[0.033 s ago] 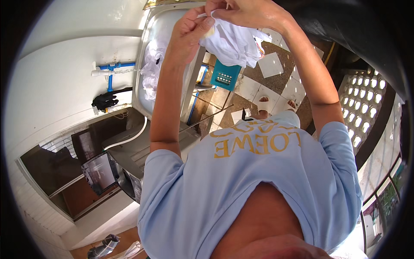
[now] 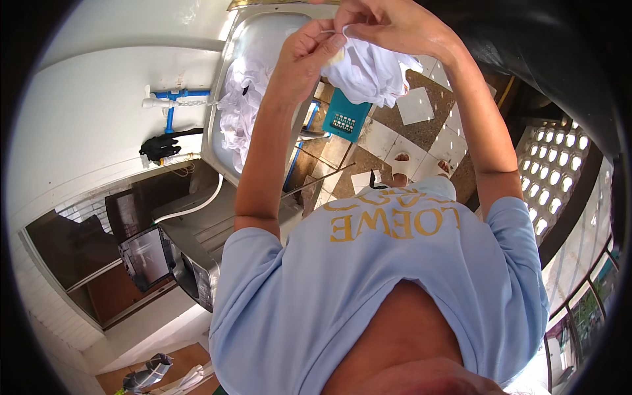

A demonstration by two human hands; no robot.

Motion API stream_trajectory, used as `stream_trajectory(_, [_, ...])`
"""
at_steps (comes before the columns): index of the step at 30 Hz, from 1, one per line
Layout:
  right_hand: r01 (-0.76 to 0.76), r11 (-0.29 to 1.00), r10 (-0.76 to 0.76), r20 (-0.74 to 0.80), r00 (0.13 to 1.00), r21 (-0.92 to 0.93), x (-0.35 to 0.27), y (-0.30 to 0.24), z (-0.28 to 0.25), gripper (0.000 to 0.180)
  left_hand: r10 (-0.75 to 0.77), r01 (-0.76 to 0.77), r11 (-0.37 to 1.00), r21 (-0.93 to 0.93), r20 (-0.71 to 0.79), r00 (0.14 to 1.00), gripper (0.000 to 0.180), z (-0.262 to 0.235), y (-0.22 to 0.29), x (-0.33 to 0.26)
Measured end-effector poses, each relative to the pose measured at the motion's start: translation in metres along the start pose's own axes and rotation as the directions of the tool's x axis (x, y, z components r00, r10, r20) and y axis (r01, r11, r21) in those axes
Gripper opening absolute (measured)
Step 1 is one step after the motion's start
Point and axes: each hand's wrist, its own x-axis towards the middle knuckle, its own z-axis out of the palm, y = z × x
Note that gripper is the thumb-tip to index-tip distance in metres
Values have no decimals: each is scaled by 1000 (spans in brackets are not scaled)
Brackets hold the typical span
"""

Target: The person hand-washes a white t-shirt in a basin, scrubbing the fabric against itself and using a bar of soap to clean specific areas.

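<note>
White cloth point(image 2: 368, 69) is pinched at its top edge by left hand point(image 2: 309, 56) and right hand point(image 2: 388, 23), raised above the steel sink point(image 2: 220, 141). Risk: a loosened pinch likely drops it onto the tiled floor point(image 2: 421, 128).

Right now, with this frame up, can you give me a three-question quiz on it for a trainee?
1. True or false: both hands grip the white cloth.
2. What lies in the metal sink? A) more white cloth B) plates C) a green bucket
3. Fill in: on the tiled floor below the cloth lies a teal ____.

Key:
1. True. The left hand and the right hand pinch the cloth's upper edge, held up in front of the person.
2. A. A heap of white cloth lies in the sink.
3. Basket. The teal basket has a grid of holes.
</note>
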Motion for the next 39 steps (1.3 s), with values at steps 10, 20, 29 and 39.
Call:
stream_trajectory(10, [-304,932,214,379,900,198,88,54,76,32,18,-18,1000,2,-155,988,13,5,1,-127])
stream_trajectory(20, [861,186,-818,411,403,-474,325,9,257,31,181,-194,970,-148,-96,979,13,-10,25,-197])
stream_trajectory(29, [916,106,-494,779,385,-386,405,21,304,55,248,-272,953,-132,-172,953,11,-43,25,-237])
stream_trajectory(39, [968,-206,327,922,207,-144,421,-40,354,26,273,-326,923,-202,-253,928,12,-54,14,-256])
